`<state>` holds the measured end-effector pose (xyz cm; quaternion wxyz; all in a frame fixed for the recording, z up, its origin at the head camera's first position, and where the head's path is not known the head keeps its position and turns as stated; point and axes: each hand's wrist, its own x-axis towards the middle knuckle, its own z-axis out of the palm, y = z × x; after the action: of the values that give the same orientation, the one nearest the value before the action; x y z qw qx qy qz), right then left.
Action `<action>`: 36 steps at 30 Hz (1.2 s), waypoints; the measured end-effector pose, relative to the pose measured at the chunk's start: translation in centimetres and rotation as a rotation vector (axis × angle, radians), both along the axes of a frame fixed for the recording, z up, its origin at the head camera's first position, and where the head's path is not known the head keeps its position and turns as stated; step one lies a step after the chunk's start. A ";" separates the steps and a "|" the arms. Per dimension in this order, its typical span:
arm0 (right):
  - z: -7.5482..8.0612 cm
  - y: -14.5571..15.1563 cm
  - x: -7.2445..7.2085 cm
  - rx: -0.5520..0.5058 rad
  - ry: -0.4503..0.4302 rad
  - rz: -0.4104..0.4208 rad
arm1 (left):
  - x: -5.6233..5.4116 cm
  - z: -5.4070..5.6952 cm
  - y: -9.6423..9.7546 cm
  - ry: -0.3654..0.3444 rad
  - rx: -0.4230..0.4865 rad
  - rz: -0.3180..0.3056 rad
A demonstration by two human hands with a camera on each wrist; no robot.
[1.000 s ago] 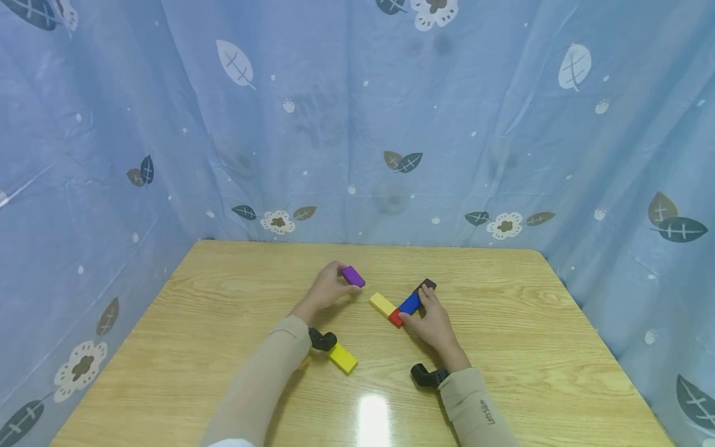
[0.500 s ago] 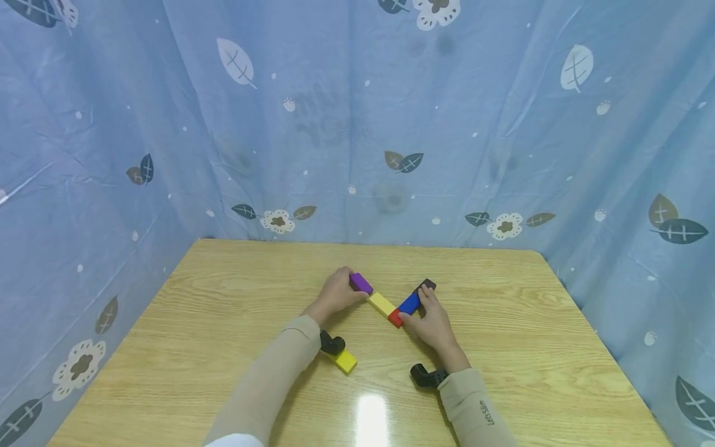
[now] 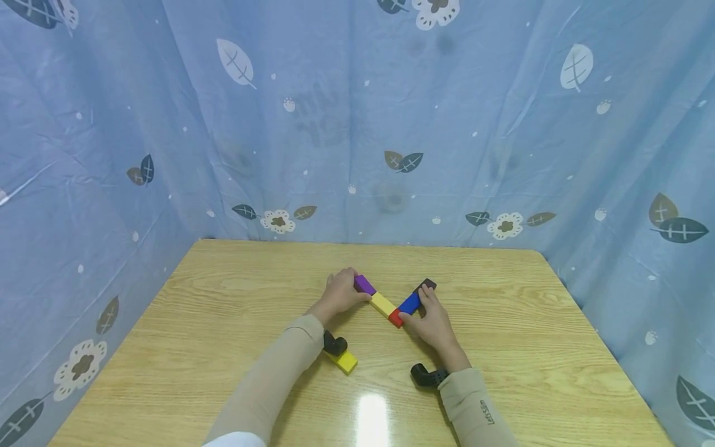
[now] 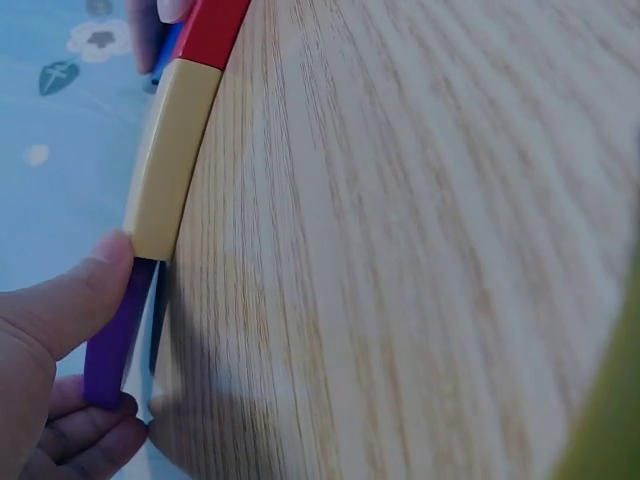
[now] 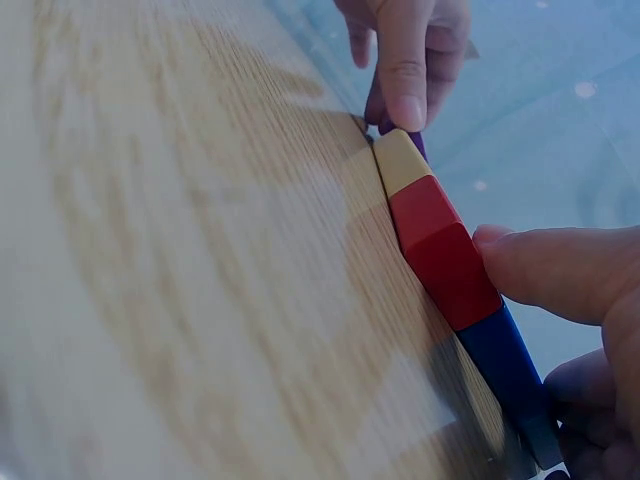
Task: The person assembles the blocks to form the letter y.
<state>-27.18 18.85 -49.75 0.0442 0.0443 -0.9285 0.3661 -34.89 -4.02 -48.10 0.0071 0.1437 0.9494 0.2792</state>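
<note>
My left hand [image 3: 341,292] pinches a purple block [image 3: 365,285] between thumb and fingers, its near end right at the end of a pale yellow block [image 3: 383,305]. In the left wrist view the thumb tip lies at the seam of the two. A red block [image 5: 440,250] forms the corner of a V on the table. From it a blue block [image 3: 409,303] and a dark brown block [image 3: 429,284] run up the other arm. My right hand [image 3: 434,320] holds this arm, thumb on the red block, fingers curled at the far part of the blue one.
A bright yellow block [image 3: 346,361] lies on the wooden table [image 3: 530,341], partly hidden under the left wrist's black camera [image 3: 335,344]. Another black camera [image 3: 427,376] sits on the right wrist. A blue patterned curtain [image 3: 346,124] hangs behind and beside the table.
My left hand has moved right and slightly toward me with the purple block, bringing it from apart to the end of the pale yellow block. My right hand has stayed put.
</note>
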 end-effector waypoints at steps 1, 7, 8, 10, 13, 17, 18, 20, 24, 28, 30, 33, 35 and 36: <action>0.0 0.0 0.0 -0.002 0.001 -0.001 | 0.0 0.0 0.0 0.001 -0.009 -0.002; -0.1 0.0 0.0 0.001 0.006 0.000 | 0.1 0.2 0.0 0.019 -0.023 -0.016; -0.1 0.0 0.0 0.003 0.007 0.001 | 0.1 0.3 0.0 0.020 -0.020 -0.018; -0.1 0.0 -0.1 0.002 0.012 0.004 | 0.2 0.4 0.0 0.018 -0.018 -0.022; -0.2 0.1 -0.1 -0.003 0.016 0.009 | 0.2 0.5 -0.1 0.018 -0.018 -0.025; -0.2 0.1 -0.1 -0.007 0.011 0.013 | 0.2 0.4 -0.1 0.019 -0.036 -0.025; -0.2 0.1 -0.1 -0.008 0.007 0.013 | 0.2 0.4 -0.1 0.016 -0.043 -0.024; -0.2 0.2 -0.1 -0.008 -0.001 0.011 | 0.2 0.5 -0.1 0.008 -0.055 -0.023; -0.1 0.1 -0.1 -0.010 -0.014 0.007 | 0.2 0.7 0.0 -0.010 -0.056 -0.017; -0.1 0.1 -0.1 -0.011 -0.016 0.009 | 0.3 0.9 -0.1 -0.017 -0.048 -0.024; 0.0 0.1 0.0 -0.013 -0.014 0.010 | 0.3 0.9 -0.1 -0.032 -0.022 -0.035; -0.1 0.1 0.0 -0.015 -0.010 0.010 | 0.4 1.2 -0.4 -0.071 0.044 -0.053; -0.1 0.1 0.0 -0.015 -0.007 0.012 | 0.6 1.4 -0.6 -0.102 0.093 -0.061; -0.1 0.1 0.0 -0.014 -0.007 0.012 | 0.6 1.5 -0.8 -0.115 0.112 -0.064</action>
<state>-27.18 18.98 -49.87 0.0392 0.0483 -0.9258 0.3728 -34.26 -4.82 -46.64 0.0624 0.1581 0.9251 0.3395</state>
